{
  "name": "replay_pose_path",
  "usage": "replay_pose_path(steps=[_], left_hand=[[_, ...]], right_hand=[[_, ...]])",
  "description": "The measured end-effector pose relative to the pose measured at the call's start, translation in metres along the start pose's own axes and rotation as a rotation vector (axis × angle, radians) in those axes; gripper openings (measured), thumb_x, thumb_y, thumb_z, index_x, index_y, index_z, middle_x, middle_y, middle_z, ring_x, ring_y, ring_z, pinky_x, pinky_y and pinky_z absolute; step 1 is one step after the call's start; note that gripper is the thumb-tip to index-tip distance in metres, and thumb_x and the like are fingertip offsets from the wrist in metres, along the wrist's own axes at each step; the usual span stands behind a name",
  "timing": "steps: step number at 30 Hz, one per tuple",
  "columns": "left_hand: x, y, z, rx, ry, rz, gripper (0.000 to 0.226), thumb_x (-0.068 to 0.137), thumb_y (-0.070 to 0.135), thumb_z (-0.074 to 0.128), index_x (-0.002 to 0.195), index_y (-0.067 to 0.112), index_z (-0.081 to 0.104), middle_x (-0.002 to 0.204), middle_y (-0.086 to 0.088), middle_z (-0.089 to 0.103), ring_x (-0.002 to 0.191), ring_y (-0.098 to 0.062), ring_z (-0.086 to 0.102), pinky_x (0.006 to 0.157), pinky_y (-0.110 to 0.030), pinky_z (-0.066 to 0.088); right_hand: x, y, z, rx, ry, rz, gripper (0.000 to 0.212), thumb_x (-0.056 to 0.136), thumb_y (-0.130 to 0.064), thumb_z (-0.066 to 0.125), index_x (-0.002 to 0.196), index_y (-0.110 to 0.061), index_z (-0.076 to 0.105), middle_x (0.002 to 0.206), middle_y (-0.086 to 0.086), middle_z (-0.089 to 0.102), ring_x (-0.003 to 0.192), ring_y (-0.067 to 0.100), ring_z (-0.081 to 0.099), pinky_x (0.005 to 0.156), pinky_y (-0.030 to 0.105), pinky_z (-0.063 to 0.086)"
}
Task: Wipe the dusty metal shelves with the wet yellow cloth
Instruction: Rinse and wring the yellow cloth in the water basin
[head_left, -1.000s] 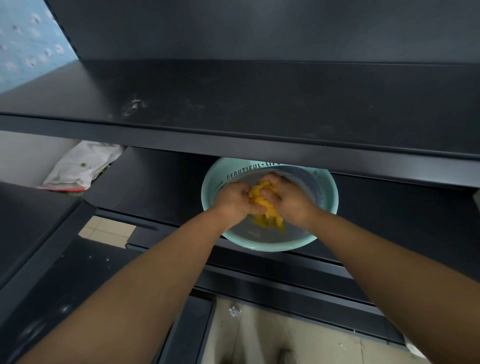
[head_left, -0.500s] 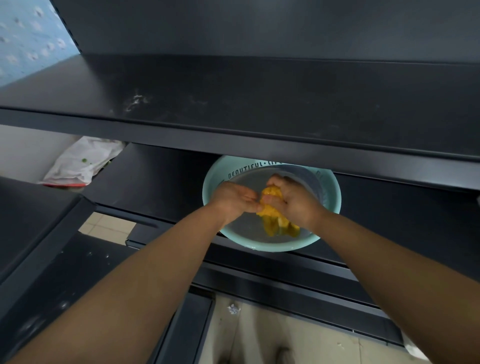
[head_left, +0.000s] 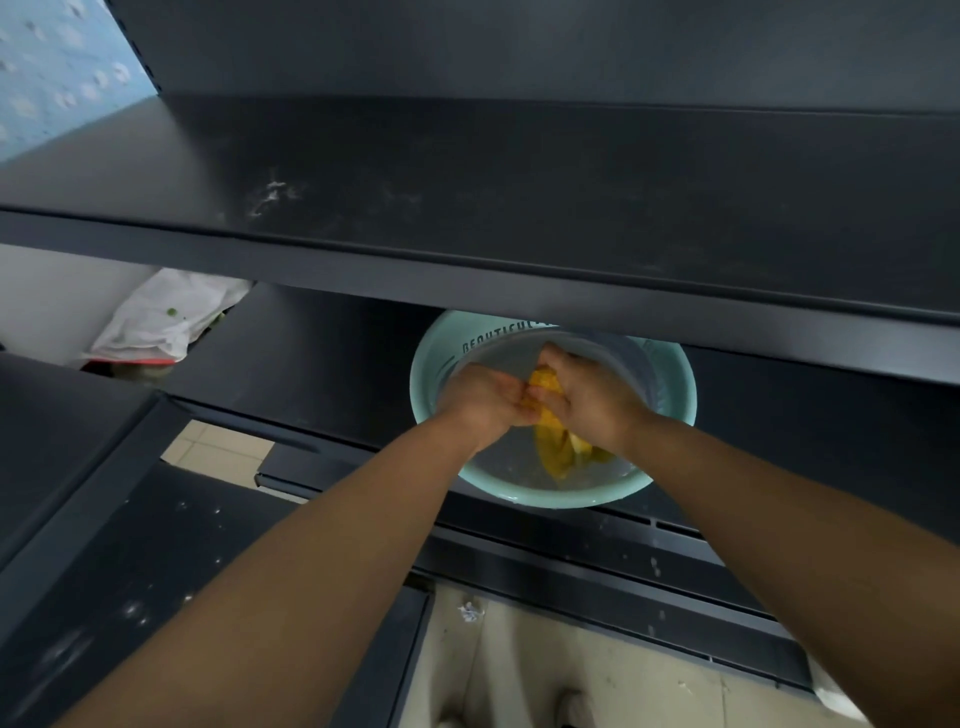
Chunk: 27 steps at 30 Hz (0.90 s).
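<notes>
A white plastic bag (head_left: 166, 322) lies at nine o'clock in the head view, beyond the end of a dark metal shelf unit. The lower-left shelf (head_left: 130, 587), at seven o'clock, shows pale specks of dust. On the upper shelf (head_left: 467, 197), running across the frame at twelve o'clock, a whitish smudge (head_left: 270, 192) sits unwiped toward eleven o'clock. Just right of centre, a person's left hand (head_left: 483, 397) curls its fingers onto the top of the wet yellow cloth (head_left: 558, 452). It pinches the cloth against the right hand (head_left: 587, 400), which is closed round the bunched fabric from the three o'clock side. The cloth's tail hangs toward six o'clock into a pale green basin (head_left: 670, 384) that appears to hold water. The basin rests on the middle shelf (head_left: 322, 364), its far rim hidden under the upper shelf's front lip. Judged from this scene, the job is at its preparation stage: the cloth looks to be getting wrung over the basin, dust marks show on at least two shelves, and no wiped streak is visible. The wiping itself appears to lie wholly ahead.
</notes>
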<state>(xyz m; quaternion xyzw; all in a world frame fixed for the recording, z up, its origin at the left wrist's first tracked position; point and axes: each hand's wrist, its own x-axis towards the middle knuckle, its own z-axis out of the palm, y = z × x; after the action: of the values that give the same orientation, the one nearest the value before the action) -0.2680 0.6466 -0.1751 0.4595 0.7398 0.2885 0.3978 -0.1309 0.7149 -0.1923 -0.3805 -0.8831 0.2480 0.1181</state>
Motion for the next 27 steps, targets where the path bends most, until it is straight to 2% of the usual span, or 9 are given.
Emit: replay_pose_path(steps=[5,8,12,14,17,19,22,25,27], left_hand=[[0.007,-0.002,0.003,-0.029,0.069,-0.014,0.018,0.073,0.014,0.083,0.089,0.015,0.074,0.094,-0.002,0.075,0.092,-0.016,0.069,0.094,-0.034,0.052],[0.011,-0.002,0.0,-0.063,0.088,-0.017,0.021,0.071,0.014,0.083,0.089,0.02,0.072,0.097,0.004,0.073,0.091,-0.011,0.066,0.086,-0.025,0.05],[0.011,-0.008,-0.003,0.074,0.051,-0.057,0.06,0.066,0.025,0.087,0.12,0.013,0.065,0.12,0.002,0.066,0.11,-0.015,0.061,0.097,-0.03,0.047],[0.011,-0.01,-0.002,0.121,0.04,-0.068,0.056,0.066,0.028,0.086,0.116,0.012,0.066,0.118,-0.002,0.068,0.11,-0.02,0.062,0.1,-0.037,0.047],[0.019,-0.011,0.0,0.198,0.078,-0.081,0.038,0.067,0.039,0.083,0.097,0.019,0.071,0.096,0.003,0.073,0.091,-0.015,0.067,0.088,-0.035,0.054],[0.022,-0.008,-0.002,0.386,0.094,-0.084,0.032,0.074,0.045,0.075,0.085,0.017,0.067,0.083,0.006,0.067,0.08,-0.013,0.064,0.073,-0.027,0.051],[0.025,-0.003,-0.009,0.481,0.173,-0.065,0.033,0.083,0.047,0.066,0.088,0.015,0.067,0.085,-0.002,0.065,0.089,-0.021,0.066,0.067,-0.028,0.045],[0.025,0.0,-0.01,0.349,0.224,-0.079,0.033,0.083,0.039,0.069,0.102,0.013,0.072,0.099,-0.005,0.071,0.096,-0.024,0.067,0.079,-0.031,0.052],[0.025,0.001,-0.004,0.105,0.219,-0.13,0.024,0.077,0.028,0.075,0.094,0.011,0.073,0.093,-0.009,0.073,0.09,-0.026,0.069,0.084,-0.038,0.057]], right_hand=[[0.015,0.001,-0.003,-0.071,0.047,-0.015,0.03,0.094,-0.035,0.055,0.114,-0.014,0.048,0.097,0.007,0.062,0.091,0.03,0.06,0.07,0.031,0.039],[0.021,-0.002,-0.003,-0.042,0.13,-0.026,0.031,0.094,-0.029,0.056,0.119,-0.01,0.053,0.113,0.013,0.064,0.104,0.031,0.058,0.074,0.027,0.033],[0.027,-0.01,-0.003,0.222,0.21,0.049,0.032,0.097,-0.024,0.055,0.121,-0.002,0.058,0.123,0.017,0.061,0.118,0.029,0.054,0.09,0.021,0.031],[0.029,-0.017,-0.007,0.356,0.207,0.117,0.035,0.098,-0.028,0.053,0.124,-0.007,0.059,0.128,0.012,0.061,0.123,0.024,0.052,0.099,0.022,0.032],[0.027,-0.024,-0.014,0.514,0.209,0.15,0.034,0.097,-0.027,0.054,0.128,-0.012,0.058,0.128,0.002,0.059,0.125,0.015,0.049,0.104,0.021,0.031],[0.024,-0.021,-0.016,0.46,0.217,0.149,0.038,0.097,-0.026,0.056,0.131,-0.012,0.055,0.129,0.0,0.056,0.127,0.012,0.045,0.106,0.02,0.028],[0.026,-0.002,-0.013,0.224,0.155,0.253,0.049,0.095,-0.027,0.057,0.139,-0.008,0.045,0.144,0.011,0.047,0.136,0.025,0.039,0.111,0.029,0.027],[0.025,-0.001,-0.011,0.156,0.03,0.272,0.053,0.093,-0.017,0.057,0.143,-0.009,0.039,0.147,0.015,0.041,0.135,0.028,0.038,0.109,0.029,0.029],[0.019,-0.008,-0.013,0.211,-0.065,0.19,0.067,0.087,-0.013,0.064,0.147,-0.019,0.034,0.149,0.009,0.035,0.137,0.024,0.034,0.109,0.028,0.03]])
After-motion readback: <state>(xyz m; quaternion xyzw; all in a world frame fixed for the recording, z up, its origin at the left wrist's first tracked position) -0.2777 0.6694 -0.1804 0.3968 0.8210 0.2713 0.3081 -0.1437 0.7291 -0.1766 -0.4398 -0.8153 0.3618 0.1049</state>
